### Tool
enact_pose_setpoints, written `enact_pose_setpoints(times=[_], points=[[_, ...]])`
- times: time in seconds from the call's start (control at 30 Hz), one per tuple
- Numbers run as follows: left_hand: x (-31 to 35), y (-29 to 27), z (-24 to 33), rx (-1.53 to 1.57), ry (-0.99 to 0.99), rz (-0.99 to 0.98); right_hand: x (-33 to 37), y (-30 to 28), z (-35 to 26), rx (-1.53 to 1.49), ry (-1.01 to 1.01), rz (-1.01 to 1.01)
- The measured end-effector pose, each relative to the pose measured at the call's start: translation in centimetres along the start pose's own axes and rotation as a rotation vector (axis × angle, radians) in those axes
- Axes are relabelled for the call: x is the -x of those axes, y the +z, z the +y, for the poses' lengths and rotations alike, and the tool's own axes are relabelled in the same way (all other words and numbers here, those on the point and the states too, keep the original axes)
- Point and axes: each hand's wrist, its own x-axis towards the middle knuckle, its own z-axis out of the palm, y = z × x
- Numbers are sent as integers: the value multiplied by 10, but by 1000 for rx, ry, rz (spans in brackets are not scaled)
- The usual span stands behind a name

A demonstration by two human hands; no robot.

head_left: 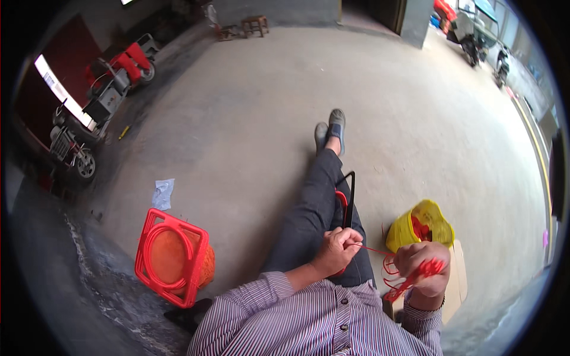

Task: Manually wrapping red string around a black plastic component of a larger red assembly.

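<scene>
My left hand [337, 252] is closed in a pinch above my thighs, with a thin red cord [375, 250] between its fingertips. The cord runs to the right, slightly slack, toward my right hand [420, 267]. That hand is raised and closed around a bundle of red cord, with loops hanging below the wrist; its outline is slightly blurred. Just beyond my left hand, a black and red frame-like thing [350, 204] lies across my legs, its lower part hidden. Close to my right hand stands a yellow bucket [401, 234] with red material inside.
On the floor to my left, a red plastic frame [199, 261] with red coils leans on an orange round thing [208, 270]. A crumpled plastic bag [162, 194] lies beyond it. Cardboard [456, 282] is at my right. Farther off are a motorbike [74, 148], a red three-wheeler [127, 65] and a stool [255, 25].
</scene>
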Motion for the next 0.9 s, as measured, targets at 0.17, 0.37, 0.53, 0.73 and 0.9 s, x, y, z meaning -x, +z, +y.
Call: enact_pose_setpoints(times=[0.17,0.37,0.53,0.73,0.9], points=[[10,3,-60,614,-446,78,-1,-20,54,1203,161,-275],[2,7,-50,731,-660,-180,21,-16,154,1463,442,-292],[-2,-1,-58,498,-508,-12,14,-10,145,1110,458,-99],[-4,-22,-14,905,-511,-79,23,-8,137,940,192,50],[-12,-12,-19,1146,-532,-86,22,-16,117,254,387,460]])
